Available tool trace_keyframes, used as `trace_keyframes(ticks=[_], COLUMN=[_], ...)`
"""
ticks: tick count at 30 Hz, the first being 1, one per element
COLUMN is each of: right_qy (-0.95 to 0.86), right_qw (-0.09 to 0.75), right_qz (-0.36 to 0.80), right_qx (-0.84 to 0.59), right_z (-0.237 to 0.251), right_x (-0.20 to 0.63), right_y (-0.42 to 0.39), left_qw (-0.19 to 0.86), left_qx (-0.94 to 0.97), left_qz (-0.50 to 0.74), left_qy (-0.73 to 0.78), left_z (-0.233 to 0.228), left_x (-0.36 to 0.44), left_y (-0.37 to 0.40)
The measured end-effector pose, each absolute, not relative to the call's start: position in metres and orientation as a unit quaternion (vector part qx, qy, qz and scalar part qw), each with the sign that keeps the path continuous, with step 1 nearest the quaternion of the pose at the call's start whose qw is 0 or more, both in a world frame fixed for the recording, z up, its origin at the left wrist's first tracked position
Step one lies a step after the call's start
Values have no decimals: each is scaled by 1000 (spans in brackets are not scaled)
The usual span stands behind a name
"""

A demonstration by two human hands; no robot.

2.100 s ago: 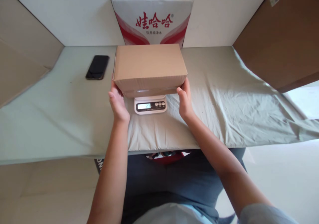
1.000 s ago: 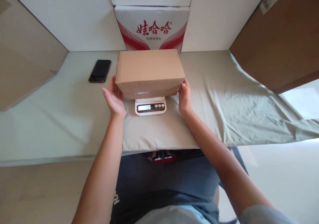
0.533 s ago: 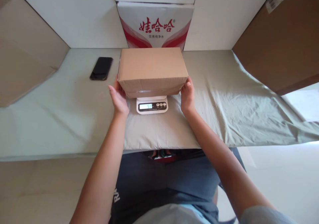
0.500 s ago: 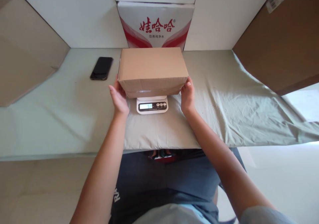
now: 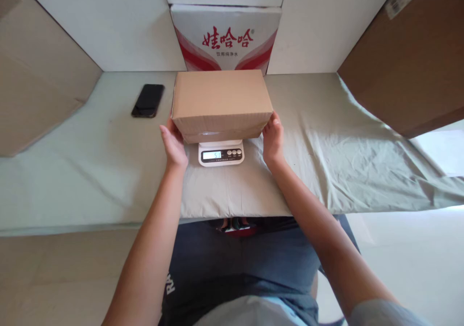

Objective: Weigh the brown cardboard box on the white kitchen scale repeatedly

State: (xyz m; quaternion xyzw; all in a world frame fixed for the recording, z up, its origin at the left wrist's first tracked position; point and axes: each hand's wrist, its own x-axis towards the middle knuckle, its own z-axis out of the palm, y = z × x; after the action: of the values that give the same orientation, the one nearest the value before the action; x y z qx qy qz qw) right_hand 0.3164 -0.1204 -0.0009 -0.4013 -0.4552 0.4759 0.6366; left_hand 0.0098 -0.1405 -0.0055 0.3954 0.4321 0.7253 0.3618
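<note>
A closed brown cardboard box [image 5: 222,99] sat on a small white digital kitchen scale [image 5: 221,153], its near edge overhanging so that only the scale's display and buttons showed in front; the lit display read what looked like 51. The left hand [image 5: 174,145] stood at the box's left end with the palm turned inward and the fingers straight, touching or just beside the lower corner; whether it pressed the cardboard could not be told. The right hand [image 5: 272,140] cupped the box's right lower corner, fingers loosely curled against the side. Neither hand was closed round the box; both flanked it with flat, relaxed palms. The scale rested on a grey-green cloth [image 5: 326,137] spread over the table [image 5: 72,171]. A black phone [image 5: 148,100] lay face up to the left of the box, well apart from the left hand. Behind the box a white carton with red Chinese lettering [image 5: 226,38] stood against the back wall
</note>
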Motion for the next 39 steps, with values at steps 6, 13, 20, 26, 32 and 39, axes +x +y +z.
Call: trace_keyframes(ticks=[6, 13, 20, 26, 32, 39], right_qy=[-422, -443, -435, -452, -455, -494], right_qw=[655, 651, 656, 652, 650, 633], right_qz=[493, 484, 488, 474, 476, 458], right_qx=[-386, -383, -377, -382, -379, -380], right_z=[0, -9, -8, -11, -10, -4], right_x=[314, 317, 317, 318, 318, 312], right_y=[-120, -115, -115, -115, -115, -123], left_qw=[362, 355, 357, 370, 359, 344], left_qx=[384, 375, 394, 373, 381, 415], left_qz=[730, 741, 735, 736, 744, 731], left_qy=[434, 428, 421, 426, 414, 420], left_z=[-7, -6, -8, -2, -4, -10], left_x=[9, 12, 10, 16, 17, 10], left_y=[-140, -141, -139, -143, -143, -140])
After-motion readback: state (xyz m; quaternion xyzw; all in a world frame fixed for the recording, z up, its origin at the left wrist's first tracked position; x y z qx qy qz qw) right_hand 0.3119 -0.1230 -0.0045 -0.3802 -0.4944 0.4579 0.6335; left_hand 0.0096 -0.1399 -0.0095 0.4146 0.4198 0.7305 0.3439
